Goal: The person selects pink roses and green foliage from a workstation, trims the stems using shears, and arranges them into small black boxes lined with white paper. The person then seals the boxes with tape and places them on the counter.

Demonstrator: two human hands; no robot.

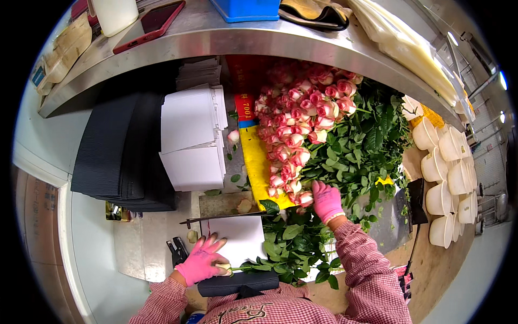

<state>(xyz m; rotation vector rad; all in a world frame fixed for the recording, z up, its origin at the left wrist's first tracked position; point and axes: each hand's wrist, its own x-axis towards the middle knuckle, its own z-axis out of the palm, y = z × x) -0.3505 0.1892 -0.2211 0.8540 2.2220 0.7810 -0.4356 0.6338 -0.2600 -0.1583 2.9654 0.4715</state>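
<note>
My left hand [200,263], in a pink glove, has its fingers spread over the white paper sheet [240,235] in front of me. Beside its palm lies a pale rose head [223,268], its leafy stem running right across the work surface. At the near edge of a big heap of pink-and-white roses [294,129], my right hand [327,203], also pink-gloved, has its fingers curled in next to the lowest blooms. It seems closed on a rose there; the stem is hidden by the glove and leaves. Green foliage [367,156] spreads right of the blooms.
Black corrugated sheets [118,146] and white paper stacks [191,129] stand left. A metal shelf [237,43] overhangs the far side, bearing a phone [151,24] and blue bin [245,9]. A black stapler-like tool [177,251] lies near my left hand. White tubs [442,200] are stacked right.
</note>
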